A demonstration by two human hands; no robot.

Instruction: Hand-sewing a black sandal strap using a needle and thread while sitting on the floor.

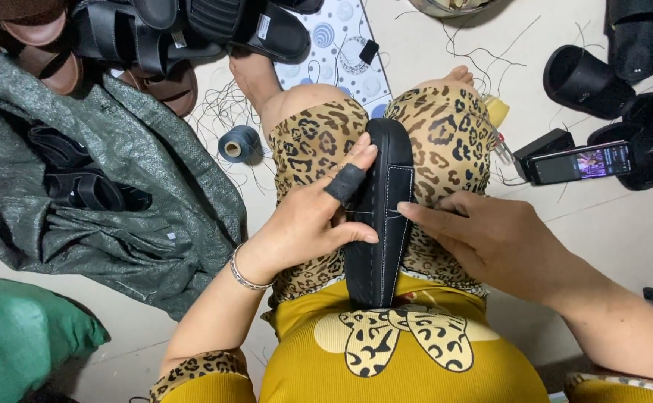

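A black sandal sole with white stitching along its edge stands on its side between my knees, resting on my leopard-print lap. My left hand grips the sole from the left, thumb across it; a black guard covers the index finger. My right hand presses against the sole's right side, fingertips pinched at the stitch line where a thin thread crosses the sole. Whether a needle sits in those fingers cannot be seen.
A spool of dark thread lies on the floor left of my knee. A grey woven sack holds black sandals. More sandals lie at top left and top right. A phone with a lit screen stands at right.
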